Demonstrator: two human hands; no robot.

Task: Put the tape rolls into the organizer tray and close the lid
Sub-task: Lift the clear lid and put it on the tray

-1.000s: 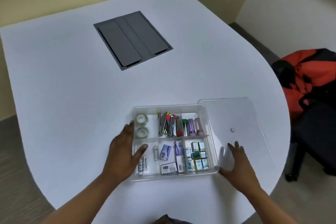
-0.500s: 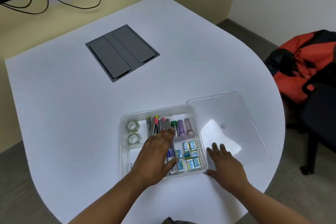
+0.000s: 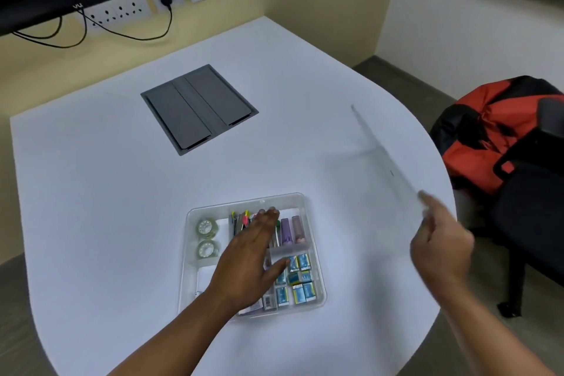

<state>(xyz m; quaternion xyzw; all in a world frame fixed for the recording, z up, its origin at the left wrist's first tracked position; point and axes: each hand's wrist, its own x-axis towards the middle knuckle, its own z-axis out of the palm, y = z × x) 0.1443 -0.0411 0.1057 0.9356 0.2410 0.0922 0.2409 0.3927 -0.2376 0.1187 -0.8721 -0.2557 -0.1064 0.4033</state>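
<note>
Clear plastic organizer tray [image 3: 317, 299] sitting on the white rounded table [image 3: 122, 207], toward 6 o'clock of the tabletop. Two clear tape rolls [image 3: 207, 238] lying flat in the tray's compartment at 10 o'clock, one just behind the other, close together. Coloured pens and clips bunched in the middle rear compartment, two pale purple and pink tubes [image 3: 291, 230] at 1 o'clock, small blue-and-white boxes [image 3: 300, 281] packed in rows at 4 o'clock.

Left hand [image 3: 250, 262] spread flat, palm down, over the tray's centre — fingers extended and loose, gripping nothing, thumb pointing toward the small boxes; touching the contents or hovering above them, cannot tell.

Right hand [image 3: 439, 253] raised at 3 o'clock of the tray, well clear of it, fingers pinched on the near corner of the transparent flat lid [image 3: 384, 156]. Lid tilted steeply, seen almost edge-on and blurred, its far corner up toward 12 o'clock, off the tray and above the table's right side.

Dark grey rectangular cable hatch [image 3: 198, 108] set flush in the table at 11 o'clock. Red-and-black backpack [image 3: 488, 131] resting on a black chair [image 3: 525, 223] — beyond the table edge at 3 o'clock.
</note>
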